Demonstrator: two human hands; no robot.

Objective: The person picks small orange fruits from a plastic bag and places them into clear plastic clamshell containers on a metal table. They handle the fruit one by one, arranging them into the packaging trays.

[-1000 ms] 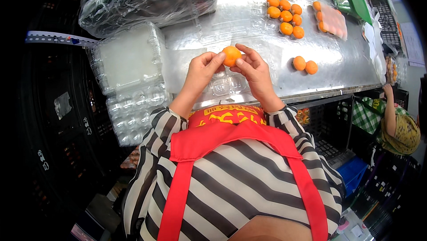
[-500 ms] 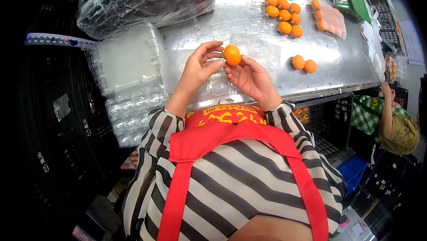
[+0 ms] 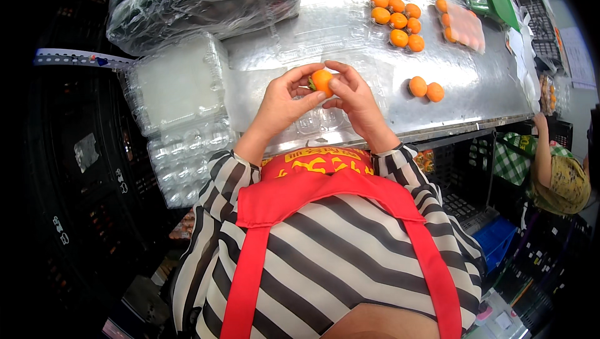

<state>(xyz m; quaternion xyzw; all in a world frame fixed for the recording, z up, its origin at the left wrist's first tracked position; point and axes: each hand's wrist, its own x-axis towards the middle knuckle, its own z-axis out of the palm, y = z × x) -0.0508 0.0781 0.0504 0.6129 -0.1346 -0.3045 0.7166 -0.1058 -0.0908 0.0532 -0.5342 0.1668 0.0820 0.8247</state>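
Note:
An orange persimmon with a green calyx on its left side is held up between my two hands, over the metal table. My left hand closes on it from the left, thumb in front and fingers behind. From the right, my right hand has its thumb and fingers round the same fruit. Below the hands lies a clear plastic tray, partly covered by them. Two loose persimmons rest on the table to the right.
Several persimmons sit in a clear tray at the back, beside a covered persimmon pack. Stacked clear lids and trays stand at left, near a plastic-wrapped crate. Another person is at far right.
My right hand has risen and come round the persimmon, its fingers now closed on it. The fruit has turned and shifted slightly left and nearer, so its green calyx shows more.

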